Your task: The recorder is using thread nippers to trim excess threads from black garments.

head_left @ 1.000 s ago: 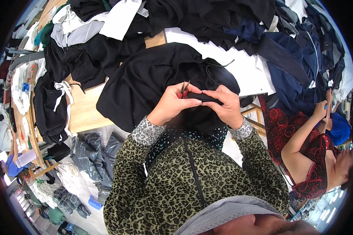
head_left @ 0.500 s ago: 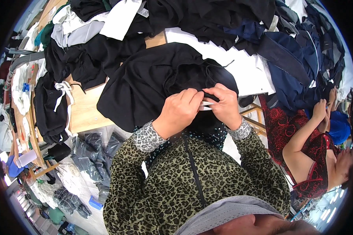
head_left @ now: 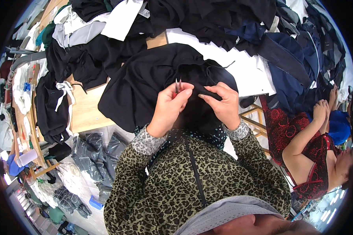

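A black garment lies bunched over the table edge, reaching toward my lap, with a thin black cord at its far right. My left hand is closed around small thread snips. Their pointed metal blades stick up past the fingers, and a bit of red shows at the grip. Between thumb and fingers, my right hand pinches a folded edge of the black garment, right of the snips. The blades are apart from that pinched edge.
Piles of black clothing cover the table's far side, with white cloth beneath. Navy garments lie at right, near a person in a red-and-black patterned dress. Bagged dark items lie on the floor at left.
My hands have moved apart from their close pinch, and the white strip between them no longer shows. The snips' blades now point upward from my left hand.
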Motion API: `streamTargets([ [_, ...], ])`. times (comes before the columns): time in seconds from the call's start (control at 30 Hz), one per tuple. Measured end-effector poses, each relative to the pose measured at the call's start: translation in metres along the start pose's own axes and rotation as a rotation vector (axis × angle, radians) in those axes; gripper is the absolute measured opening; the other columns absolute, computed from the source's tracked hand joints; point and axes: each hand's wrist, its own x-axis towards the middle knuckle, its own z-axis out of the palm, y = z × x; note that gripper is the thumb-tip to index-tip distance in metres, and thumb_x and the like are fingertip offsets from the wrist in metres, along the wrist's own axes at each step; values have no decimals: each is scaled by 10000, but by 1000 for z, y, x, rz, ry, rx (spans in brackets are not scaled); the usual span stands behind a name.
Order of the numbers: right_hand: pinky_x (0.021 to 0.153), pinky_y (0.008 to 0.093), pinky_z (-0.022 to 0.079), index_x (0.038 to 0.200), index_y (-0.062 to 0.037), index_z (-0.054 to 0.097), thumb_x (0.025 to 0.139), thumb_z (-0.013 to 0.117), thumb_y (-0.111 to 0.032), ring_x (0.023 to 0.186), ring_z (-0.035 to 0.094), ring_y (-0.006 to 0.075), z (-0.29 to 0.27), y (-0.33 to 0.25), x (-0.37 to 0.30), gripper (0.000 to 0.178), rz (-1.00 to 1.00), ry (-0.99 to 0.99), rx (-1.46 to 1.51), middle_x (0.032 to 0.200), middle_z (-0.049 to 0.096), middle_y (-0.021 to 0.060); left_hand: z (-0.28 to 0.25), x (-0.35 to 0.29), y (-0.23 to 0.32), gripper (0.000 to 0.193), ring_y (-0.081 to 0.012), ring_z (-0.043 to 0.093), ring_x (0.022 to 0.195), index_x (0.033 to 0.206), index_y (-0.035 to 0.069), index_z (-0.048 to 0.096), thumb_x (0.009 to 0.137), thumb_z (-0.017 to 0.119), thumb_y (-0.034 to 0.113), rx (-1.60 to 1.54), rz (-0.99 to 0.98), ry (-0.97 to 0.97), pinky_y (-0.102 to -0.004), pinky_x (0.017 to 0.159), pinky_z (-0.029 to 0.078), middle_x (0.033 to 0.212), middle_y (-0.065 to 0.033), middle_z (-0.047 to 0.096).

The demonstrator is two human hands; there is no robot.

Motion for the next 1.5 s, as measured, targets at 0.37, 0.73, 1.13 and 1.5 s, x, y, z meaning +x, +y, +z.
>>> streamTargets([
  [0.37,524,242,413,879,0,682,643,739,14,588,544,144,8,9,-9,243,-18,62,74,680,587,71,10,-7,-27,187,-3,424,635,959,19,585,797,677,3,302,364,149,-145,570,359,753,45,502],
  [0.73,513,254,405,879,5,672,642,738,15,576,532,156,5,11,-13,247,-20,11,50,661,559,66,12,7,-15,186,-2,444,608,929,-23,622,772,701,39,556,387,52,-151,551,389,729,28,575],
  [1.13,523,245,384,835,41,657,644,781,-60,572,489,120,-4,12,-8,249,134,-129,147,636,527,56,-1,14,-10,165,-12,491,675,939,-16,637,790,681,39,194,73,-60,-165,612,424,799,20,595],
  [1.5,641,196,423,842,38,652,769,718,-80,712,533,40,-13,14,-3,153,546,-403,619,757,627,-6,-18,16,8,334,-31,445,587,1057,40,648,739,738,86,696,357,-404,-183,528,368,846,10,585],
])
